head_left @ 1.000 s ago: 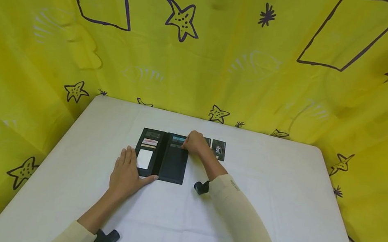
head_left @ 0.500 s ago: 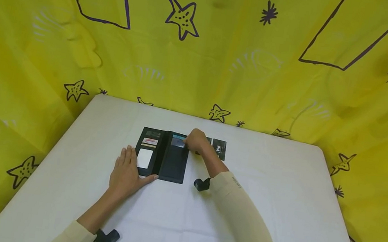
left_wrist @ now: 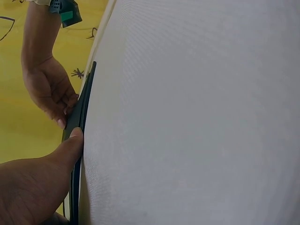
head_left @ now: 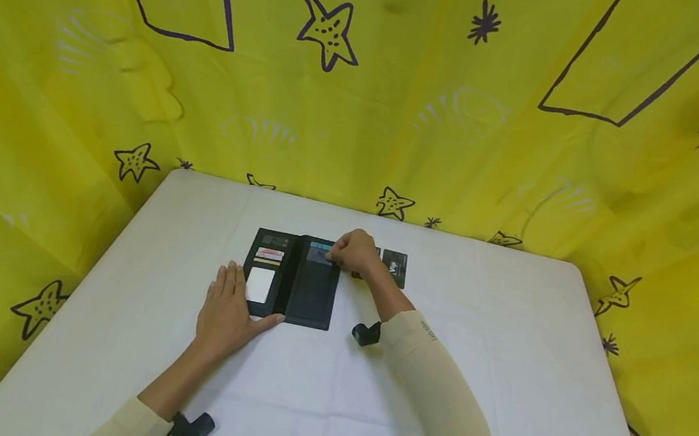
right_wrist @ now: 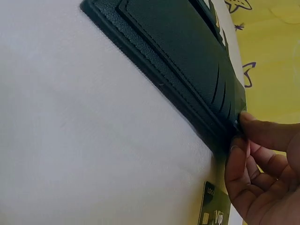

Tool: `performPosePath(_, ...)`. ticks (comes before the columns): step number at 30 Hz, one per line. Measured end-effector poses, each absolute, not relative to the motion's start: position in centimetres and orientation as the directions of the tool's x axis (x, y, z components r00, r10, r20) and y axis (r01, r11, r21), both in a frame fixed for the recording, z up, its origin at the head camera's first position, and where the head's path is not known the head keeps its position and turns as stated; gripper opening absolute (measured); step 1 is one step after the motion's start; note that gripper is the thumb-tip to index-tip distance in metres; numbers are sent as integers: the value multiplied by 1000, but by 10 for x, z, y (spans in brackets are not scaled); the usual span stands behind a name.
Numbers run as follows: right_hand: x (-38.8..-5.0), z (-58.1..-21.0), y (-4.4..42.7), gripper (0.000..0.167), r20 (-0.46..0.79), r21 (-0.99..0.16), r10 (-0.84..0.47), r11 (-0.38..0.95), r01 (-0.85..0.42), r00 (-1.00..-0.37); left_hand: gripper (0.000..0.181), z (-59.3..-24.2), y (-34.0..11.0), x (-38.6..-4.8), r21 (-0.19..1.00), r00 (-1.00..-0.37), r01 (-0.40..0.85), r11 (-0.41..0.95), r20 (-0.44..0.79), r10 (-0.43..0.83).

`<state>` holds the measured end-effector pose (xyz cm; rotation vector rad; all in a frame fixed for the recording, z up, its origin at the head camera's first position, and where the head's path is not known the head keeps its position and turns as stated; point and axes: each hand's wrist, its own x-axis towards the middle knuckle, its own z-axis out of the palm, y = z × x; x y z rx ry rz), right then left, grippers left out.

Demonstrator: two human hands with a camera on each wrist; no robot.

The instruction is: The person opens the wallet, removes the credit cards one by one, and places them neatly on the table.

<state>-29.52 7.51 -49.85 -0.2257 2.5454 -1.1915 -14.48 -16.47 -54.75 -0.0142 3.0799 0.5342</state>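
Note:
A dark wallet (head_left: pixel 311 298) lies unfolded on the white table, with cards in its left-hand slots and a white panel (head_left: pixel 259 285) below them. My left hand (head_left: pixel 225 314) rests flat along its left side, thumb stretched across the lower edge. At the upper right slots, my right hand (head_left: pixel 355 251) pinches a dark, shiny card (head_left: pixel 318 255) between thumb and index finger. In the right wrist view, those fingers hold the card (right_wrist: pixel 239 101) at the wallet's edge, its far part hidden by the thumb. A light blue card edge (head_left: pixel 321 245) shows above it.
A dark card marked Vip (head_left: pixel 393 269) lies on the table (head_left: pixel 475 325) right of the wallet. Another dark card (head_left: pixel 377 253) beside it is mostly covered by my right hand. A yellow patterned curtain (head_left: pixel 376 125) stands behind the table.
The shiny card has shifted slightly at the wallet's upper right slots. My right fingers now reach out further over the wallet in a clearer pinch. My left hand has stayed in place.

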Motion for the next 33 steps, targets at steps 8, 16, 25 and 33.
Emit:
performPosePath(8,-297,-500,74,12,-251,-829,-165,546,123,-954,127,-548,-165,-142,341,-1000,0,940,27,-10)
performPosePath(16,-298,-501,76,10,-289,-880,-104,421,221,-951,127,-547,-164,-144,343,-1000,-2,939,13,-7)
performPosePath(25,-298,-504,76,11,-294,-905,-69,340,255,-953,127,-545,-163,-144,341,-1000,-4,940,6,-7)
performPosePath(33,-300,-506,78,12,-328,-923,-43,229,310,-944,127,-545,-164,-144,340,-1000,-12,940,-9,-10)
